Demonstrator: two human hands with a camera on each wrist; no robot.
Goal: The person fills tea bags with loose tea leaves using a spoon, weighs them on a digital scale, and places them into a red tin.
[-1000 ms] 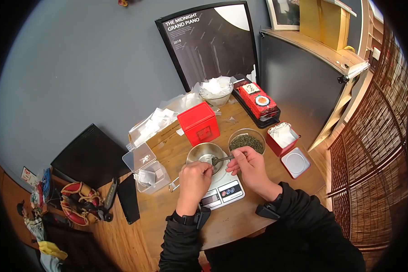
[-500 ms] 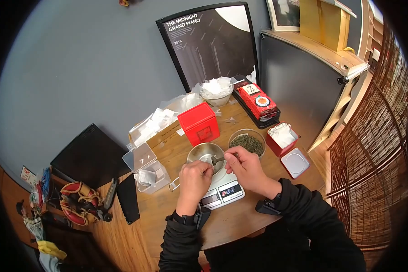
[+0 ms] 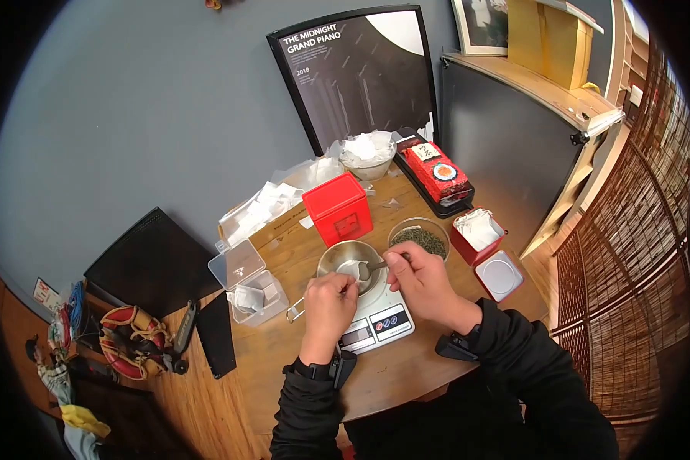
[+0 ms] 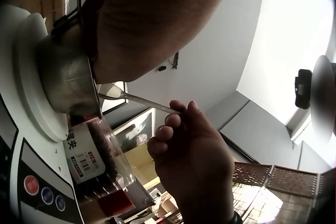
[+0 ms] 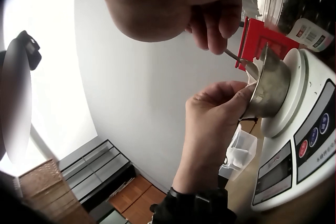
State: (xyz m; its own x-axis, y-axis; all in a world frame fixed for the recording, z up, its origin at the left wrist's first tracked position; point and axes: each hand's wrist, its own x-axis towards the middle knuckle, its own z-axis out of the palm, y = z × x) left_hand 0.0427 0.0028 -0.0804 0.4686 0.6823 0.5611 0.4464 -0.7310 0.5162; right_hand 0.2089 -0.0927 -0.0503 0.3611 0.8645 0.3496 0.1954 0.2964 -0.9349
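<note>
My right hand (image 3: 423,287) holds the handle of a metal spoon (image 3: 376,266), whose tip reaches into a small white paper-like pouch (image 5: 251,77). The mouth of this pouch is pinched between the thumb and fingers of my left hand (image 3: 330,308). Both hands are over a metal bowl (image 5: 274,88) with a wire handle, and the left fingers lie at its rim. Under the bowl is a white kitchen scale (image 3: 393,323) with coloured buttons. Behind my right hand stands a clear tub of dried green leaves (image 3: 424,236). The spoon's load is hidden inside the pouch.
A red tin (image 3: 337,207) stands behind the bowl. To the left is an open clear plastic box (image 3: 272,313) with white packets. On the right are an opened red tin (image 3: 475,247) and its lid (image 3: 501,276). White pouches (image 3: 264,208) lie along the back left.
My right hand has shifted left and tilted the spoon, so its tip now dips into the pouch. Dark leaves visible on the spoon earlier are out of sight. My left hand stays nearly still.
</note>
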